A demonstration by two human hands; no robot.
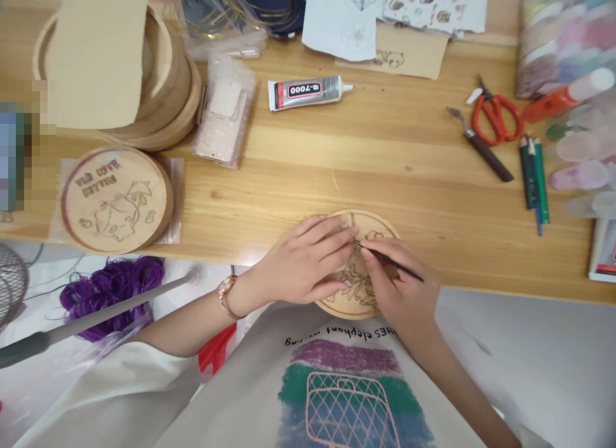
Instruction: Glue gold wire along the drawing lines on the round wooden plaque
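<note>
A round wooden disc (pixel 362 301) with a flower line drawing lies at the near edge of the wooden table (pixel 385 153). My left hand (pixel 303 262) lies flat over the disc's left half, fingers stretched out and pressing it down; a watch sits on that wrist. My right hand (pixel 402 284) pinches a thin dark tool (pixel 389 262), whose tip touches the disc near the left fingertips.
A second engraved disc (pixel 115 198) lies at the left, stacked wooden hoops (pixel 158 95) behind it. A B-7000 glue tube (pixel 308 92), a bag of pieces (pixel 226 114), red scissors (pixel 495 117), a dark-handled tool (pixel 484 149) and green pencils (pixel 534 175) lie around. Purple thread (pixel 113 291) sits below the table edge.
</note>
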